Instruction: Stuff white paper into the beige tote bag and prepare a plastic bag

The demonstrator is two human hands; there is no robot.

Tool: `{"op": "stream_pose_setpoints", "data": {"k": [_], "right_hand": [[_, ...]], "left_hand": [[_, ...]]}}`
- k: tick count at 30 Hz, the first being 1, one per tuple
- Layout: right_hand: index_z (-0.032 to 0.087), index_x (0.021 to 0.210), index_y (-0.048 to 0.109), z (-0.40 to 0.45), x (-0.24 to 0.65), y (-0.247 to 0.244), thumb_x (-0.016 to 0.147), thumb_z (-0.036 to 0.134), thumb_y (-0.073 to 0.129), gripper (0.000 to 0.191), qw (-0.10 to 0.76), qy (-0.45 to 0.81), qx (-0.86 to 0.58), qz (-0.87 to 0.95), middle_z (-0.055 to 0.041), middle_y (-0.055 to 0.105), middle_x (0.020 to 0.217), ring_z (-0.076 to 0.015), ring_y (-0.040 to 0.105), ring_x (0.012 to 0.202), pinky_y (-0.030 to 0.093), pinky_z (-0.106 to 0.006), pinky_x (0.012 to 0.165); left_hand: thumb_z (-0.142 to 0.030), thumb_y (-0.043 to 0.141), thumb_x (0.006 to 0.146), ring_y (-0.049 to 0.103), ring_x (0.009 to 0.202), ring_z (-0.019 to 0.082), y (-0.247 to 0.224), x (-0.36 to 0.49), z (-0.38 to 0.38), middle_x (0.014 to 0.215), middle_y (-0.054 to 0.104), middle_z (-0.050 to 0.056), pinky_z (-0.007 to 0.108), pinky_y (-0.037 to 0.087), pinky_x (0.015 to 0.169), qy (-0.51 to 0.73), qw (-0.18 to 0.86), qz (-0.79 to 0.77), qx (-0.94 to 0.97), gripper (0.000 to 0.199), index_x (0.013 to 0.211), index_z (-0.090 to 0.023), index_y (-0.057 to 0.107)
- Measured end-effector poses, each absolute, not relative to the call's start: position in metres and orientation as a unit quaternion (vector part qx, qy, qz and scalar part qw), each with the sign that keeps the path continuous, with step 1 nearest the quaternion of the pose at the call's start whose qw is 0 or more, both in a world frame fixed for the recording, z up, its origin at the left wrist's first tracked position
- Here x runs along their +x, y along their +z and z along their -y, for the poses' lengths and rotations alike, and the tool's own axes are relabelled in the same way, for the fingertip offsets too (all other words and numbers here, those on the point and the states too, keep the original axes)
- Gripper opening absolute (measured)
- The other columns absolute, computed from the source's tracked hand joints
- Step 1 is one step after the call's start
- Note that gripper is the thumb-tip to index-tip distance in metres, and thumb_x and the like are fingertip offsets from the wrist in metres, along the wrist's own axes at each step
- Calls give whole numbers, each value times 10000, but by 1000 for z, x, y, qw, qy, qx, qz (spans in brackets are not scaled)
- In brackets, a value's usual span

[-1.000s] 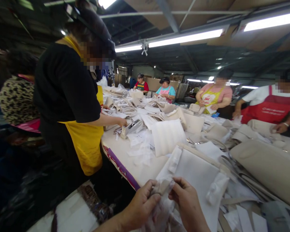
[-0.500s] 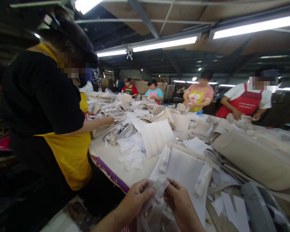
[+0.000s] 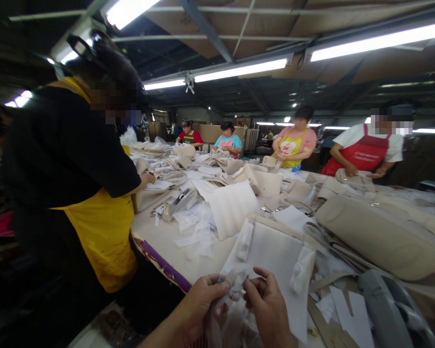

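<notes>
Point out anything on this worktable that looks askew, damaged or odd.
Nothing looks damaged. The table is heaped with loose beige pieces and paper scraps at all angles. Both hands, left hand and right hand, pinch a crumpled clear plastic wrapper above a white panel.

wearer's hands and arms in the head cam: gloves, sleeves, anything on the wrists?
Both bare. The left hand and right hand wear no gloves, and no rings show on the visible fingers. The left forearm is uncovered as far as the frame edge: no sleeve, watch or band. The right wrist is mostly cut off by the frame, and no cuff shows there.
</notes>
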State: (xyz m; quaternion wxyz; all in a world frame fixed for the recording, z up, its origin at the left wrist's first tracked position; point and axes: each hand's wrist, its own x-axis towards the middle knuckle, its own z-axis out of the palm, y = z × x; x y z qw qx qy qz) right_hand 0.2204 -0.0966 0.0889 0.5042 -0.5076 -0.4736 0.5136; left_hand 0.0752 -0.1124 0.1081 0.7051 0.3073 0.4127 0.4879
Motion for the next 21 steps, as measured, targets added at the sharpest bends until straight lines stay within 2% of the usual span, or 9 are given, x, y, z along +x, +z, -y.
{"op": "stream_pose_setpoints", "data": {"k": [2, 6, 10, 13, 16, 21], "right_hand": [[194, 1105, 430, 98, 226, 83, 792, 428, 561, 412, 504, 445, -511, 535, 7, 623, 761, -154, 596, 670, 477, -246, 603], [215, 945, 547, 100, 232, 79, 871, 313, 459, 151, 482, 320, -436, 689, -11, 619, 833, -144, 594, 775, 459, -232, 716], [230, 949, 577, 97, 233, 78, 903, 233, 411, 172, 464, 228, -364, 775, -15, 598, 834, -131, 575, 783, 453, -219, 716], [231, 887, 580, 93, 232, 77, 917, 242, 401, 182, 446, 200, -380, 785, -9, 578, 790, -122, 564, 731, 444, -208, 684], [225, 783, 558, 92, 229, 76, 912, 266, 401, 207, 422, 181, -413, 786, 1, 562, 735, -130, 542, 679, 413, -217, 638], [217, 741, 523, 93, 224, 81, 886, 292, 422, 192, 397, 268, -489, 729, 10, 582, 714, -134, 537, 670, 375, -223, 626]], "left_hand": [[-235, 673, 697, 348, 312, 10, 109, 75, 112, 519, 598, -6, 140, 290, 376, 486, 718, -409, 286, 195, 818, -90, 623], [-214, 678, 683, 353, 306, 13, 108, 75, 110, 483, 576, -27, 135, 299, 381, 495, 721, -407, 264, 168, 789, -103, 610], [-234, 676, 688, 350, 306, 5, 106, 74, 110, 513, 593, -15, 137, 321, 389, 493, 722, -394, 284, 177, 774, -97, 603], [-287, 666, 712, 363, 315, 6, 104, 74, 111, 574, 621, 7, 129, 277, 351, 496, 706, -393, 317, 210, 773, -101, 591], [-387, 644, 739, 385, 335, 29, 105, 74, 111, 536, 597, -5, 132, 241, 319, 493, 664, -422, 372, 279, 782, -116, 589], [-472, 646, 722, 397, 390, 44, 102, 75, 108, 530, 557, -19, 143, 292, 344, 489, 602, -463, 429, 371, 791, -110, 605]]}}
